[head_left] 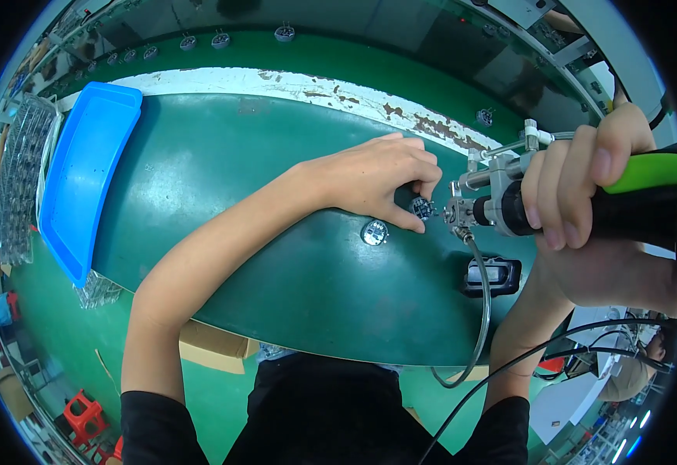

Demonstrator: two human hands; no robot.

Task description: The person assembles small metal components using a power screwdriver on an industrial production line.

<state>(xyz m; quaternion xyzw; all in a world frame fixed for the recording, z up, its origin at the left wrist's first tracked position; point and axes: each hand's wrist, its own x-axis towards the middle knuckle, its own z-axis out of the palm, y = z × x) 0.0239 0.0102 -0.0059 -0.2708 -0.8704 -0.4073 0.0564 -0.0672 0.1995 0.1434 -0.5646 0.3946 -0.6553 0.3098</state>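
Note:
Over the green bench, my left hand [381, 180] pinches a small round dark component [422, 208] between thumb and fingers. My right hand [586, 186] is wrapped round the black and lime-green body of a powered screwdriver [640, 194], which lies nearly sideways. Its metal nose [454, 211] points left, close to the component; I cannot tell whether they touch. A clear hose [484, 310] curves down from the nose. Just below my left hand, a second round component [374, 232] with a silvery face rests on the bench. To its right stands a small black holder [474, 277].
A long blue tray [94, 167] lies at the bench's left end, beside stacked clear plastic trays [24, 178]. Behind a worn white rail [276, 81], several round components [285, 33] sit on a green strip. A black cable [524, 358] crosses my right arm. Red stools [84, 416] stand lower left.

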